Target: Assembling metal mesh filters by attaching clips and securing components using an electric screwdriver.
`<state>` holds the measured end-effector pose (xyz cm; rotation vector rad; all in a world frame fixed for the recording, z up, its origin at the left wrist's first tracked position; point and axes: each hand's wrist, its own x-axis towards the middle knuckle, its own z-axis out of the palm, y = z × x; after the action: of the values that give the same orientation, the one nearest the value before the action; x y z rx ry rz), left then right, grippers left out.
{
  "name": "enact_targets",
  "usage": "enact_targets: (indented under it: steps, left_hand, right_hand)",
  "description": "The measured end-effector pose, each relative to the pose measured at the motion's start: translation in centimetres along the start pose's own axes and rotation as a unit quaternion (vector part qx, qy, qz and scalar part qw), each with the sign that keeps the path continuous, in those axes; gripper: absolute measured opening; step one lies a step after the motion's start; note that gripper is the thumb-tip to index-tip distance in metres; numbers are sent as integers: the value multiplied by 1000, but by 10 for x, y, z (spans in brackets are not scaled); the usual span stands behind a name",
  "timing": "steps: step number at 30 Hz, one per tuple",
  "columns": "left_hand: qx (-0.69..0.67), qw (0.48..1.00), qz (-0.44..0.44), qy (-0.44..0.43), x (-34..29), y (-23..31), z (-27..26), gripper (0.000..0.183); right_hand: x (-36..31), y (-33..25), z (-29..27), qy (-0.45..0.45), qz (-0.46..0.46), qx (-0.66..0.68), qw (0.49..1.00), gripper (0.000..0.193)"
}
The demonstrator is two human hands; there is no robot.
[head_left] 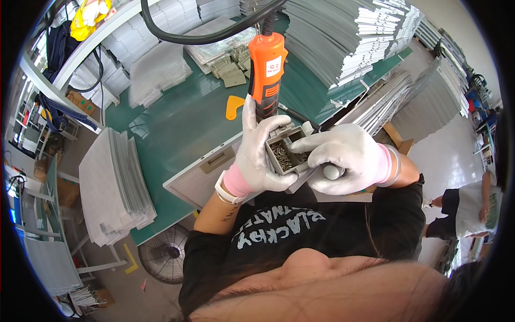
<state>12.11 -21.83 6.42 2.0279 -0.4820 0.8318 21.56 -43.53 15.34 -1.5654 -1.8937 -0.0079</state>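
Note:
My left hand (251, 158), in a white glove with a pink cuff, is closed round a small grey compartment box (270, 166). Loose small screws (280, 155) fill one compartment. My right hand (351, 153), gloved alike, reaches its index finger into the other compartment. Its remaining fingers curl round a thing with a grey rounded end (333, 172), whose kind I cannot make out. An orange and black power screwdriver (266, 70) hangs just above my left hand, its lower end behind my fingers. Below the box, a white-framed mesh panel (185, 185) lies partly under my hands.
A green worktable (161, 145) carries tall stacks of grey-white sheets (322, 43), beige plates (232, 75) and a yellow tool (234, 106). More sheets (110, 182) stand left. A black cable (209, 38) loops overhead. A floor fan (163, 252) is below; another person (466, 209) is far right.

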Motion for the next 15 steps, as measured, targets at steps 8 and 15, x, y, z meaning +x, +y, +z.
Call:
enact_targets:
  steps: [8, 15]
  left_hand:
    - [-80, 997, -6, -5, -9, 0, -7, 93]
    - [-84, 996, 22, -22, -12, 9, -15, 85]
  right_hand:
    - [-5, 0, -10, 76, 35, 143, 986, 20]
    - [-15, 8, -2, 157, 70, 104, 980, 16]
